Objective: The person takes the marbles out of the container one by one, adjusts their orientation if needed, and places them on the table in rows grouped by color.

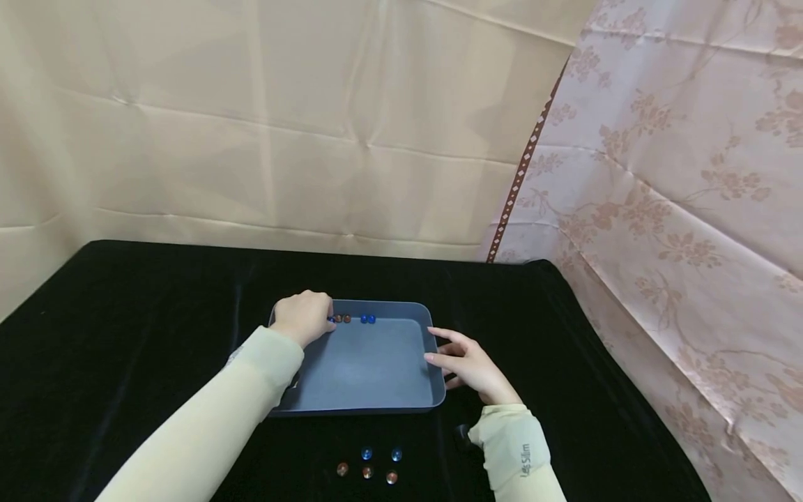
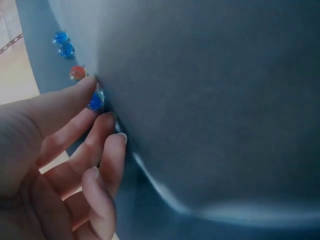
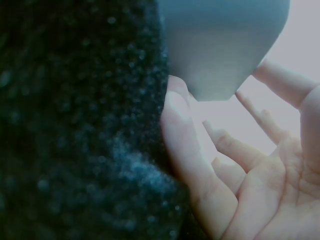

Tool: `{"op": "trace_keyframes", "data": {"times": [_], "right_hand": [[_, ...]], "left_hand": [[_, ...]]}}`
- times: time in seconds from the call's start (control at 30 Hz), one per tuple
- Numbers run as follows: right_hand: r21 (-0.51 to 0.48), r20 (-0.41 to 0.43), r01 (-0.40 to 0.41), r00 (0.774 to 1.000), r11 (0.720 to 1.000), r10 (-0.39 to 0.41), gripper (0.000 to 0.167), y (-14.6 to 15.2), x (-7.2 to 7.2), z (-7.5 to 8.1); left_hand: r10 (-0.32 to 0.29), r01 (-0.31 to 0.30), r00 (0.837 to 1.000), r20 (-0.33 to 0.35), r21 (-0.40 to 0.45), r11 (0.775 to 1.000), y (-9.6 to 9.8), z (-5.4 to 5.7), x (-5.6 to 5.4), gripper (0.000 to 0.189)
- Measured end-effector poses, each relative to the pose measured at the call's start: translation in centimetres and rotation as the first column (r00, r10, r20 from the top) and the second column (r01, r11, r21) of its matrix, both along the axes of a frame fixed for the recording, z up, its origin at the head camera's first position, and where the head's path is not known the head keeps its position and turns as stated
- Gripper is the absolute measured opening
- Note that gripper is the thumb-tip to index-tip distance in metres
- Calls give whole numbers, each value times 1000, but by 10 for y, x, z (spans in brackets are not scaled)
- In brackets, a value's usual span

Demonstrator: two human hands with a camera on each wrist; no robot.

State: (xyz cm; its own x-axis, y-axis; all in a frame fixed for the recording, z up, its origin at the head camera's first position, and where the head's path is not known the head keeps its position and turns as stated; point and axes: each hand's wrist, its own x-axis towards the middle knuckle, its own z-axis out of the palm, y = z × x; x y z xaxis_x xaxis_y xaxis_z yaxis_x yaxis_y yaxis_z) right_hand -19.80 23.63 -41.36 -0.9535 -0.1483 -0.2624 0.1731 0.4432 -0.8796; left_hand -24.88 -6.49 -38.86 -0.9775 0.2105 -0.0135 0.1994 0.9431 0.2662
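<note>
**Marbles gathered along the tray's far wall**

Black velvet cloth point(image 1: 125, 328) covers the table, with creased beige sheeting hung behind it and a floral curtain point(image 1: 684, 209) to one side. At the middle of the cloth sits a grey tray point(image 1: 370, 397), the landmark for everything else. From the head view, the left hand point(image 1: 304, 317) rests over the tray's far left corner, its fingers curled down toward the inside wall. A few marbles point(image 1: 367, 318) lie in a row against that far wall, blue and orange, likely because the wall stops them rolling. The right hand point(image 1: 467, 362) stands at the tray's right wall, fingers spread and straight, touching the rim as though steadying it. Five loose marbles point(image 1: 366, 464) sit on the cloth just in front of the tray's near wall, where the soft pile seems to keep them still.

The left wrist view looks along the tray's floor. The left hand's fingertips point(image 2: 90, 85) are close together, and a blue marble point(image 2: 96, 100) is pinched between the thumb and first finger right at the foot of the wall. An orange marble point(image 2: 77, 73) lies just beyond it, and two more blue marbles point(image 2: 63, 44) further along the same wall.

The right wrist view shows the tray's outer corner from below and the right hand's fingers point(image 3: 180, 120) apart and open, one lying against the tray's side, holding nothing.
</note>
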Motion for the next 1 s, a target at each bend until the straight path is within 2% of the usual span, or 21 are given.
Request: {"op": "trace_keyframes", "data": {"times": [0.27,0.63,1.0], "right_hand": [[2,-6,-8,1000,1000,8,55,0,0,1],[-1,-7,-14,1000,1000,14,56,0,0,0],[-15,-1,-33,999,999,33,58,3,0,-1]], "left_hand": [[8,-8,1000,-10,-1,1000,2,-4,0,17],[0,1,1000,16,-33,999,2,0,3,14],[19,-19,999,33,3,1000,-1,3,6,24]]}}
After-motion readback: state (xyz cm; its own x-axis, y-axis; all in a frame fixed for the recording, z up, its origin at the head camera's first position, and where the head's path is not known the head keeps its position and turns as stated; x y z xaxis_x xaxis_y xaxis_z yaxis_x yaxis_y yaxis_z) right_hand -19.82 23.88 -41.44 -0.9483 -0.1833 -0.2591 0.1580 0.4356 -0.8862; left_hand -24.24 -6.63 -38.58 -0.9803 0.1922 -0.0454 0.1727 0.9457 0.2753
